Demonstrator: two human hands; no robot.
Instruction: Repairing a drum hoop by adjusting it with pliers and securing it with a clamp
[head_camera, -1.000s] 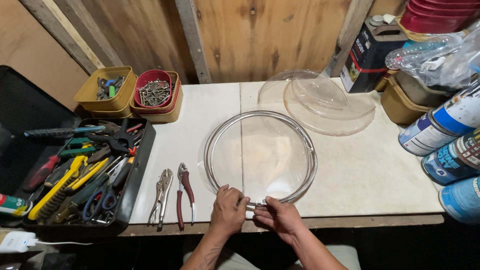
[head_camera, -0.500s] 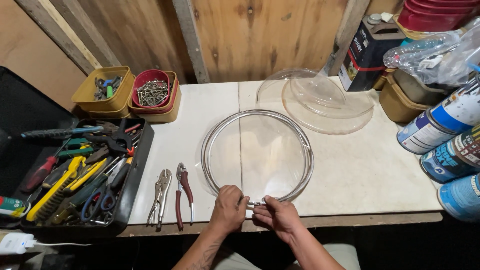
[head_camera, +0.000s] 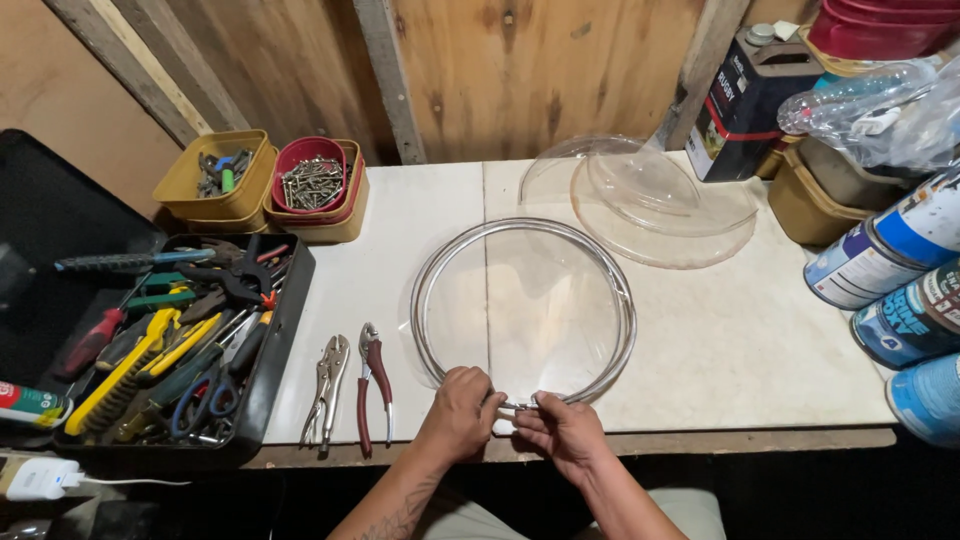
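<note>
A round clear disc with a metal rim band (head_camera: 522, 305) lies flat on the white tabletop (head_camera: 760, 350). My left hand (head_camera: 458, 412) and my right hand (head_camera: 560, 430) are both pinched on the band's near edge, where its two ends meet at a small clasp. The fingers of both hands touch each other over that joint, which they partly hide.
A clear plastic dome (head_camera: 645, 200) sits behind the disc. Locking pliers (head_camera: 327, 385) and red-handled pliers (head_camera: 373, 385) lie to the left. A black tool tray (head_camera: 165, 345), bins of screws (head_camera: 312, 185), and spray cans (head_camera: 890, 290) at the right.
The hands stay on the band's near joint with only slight finger shifts. The ring has not moved on the table.
</note>
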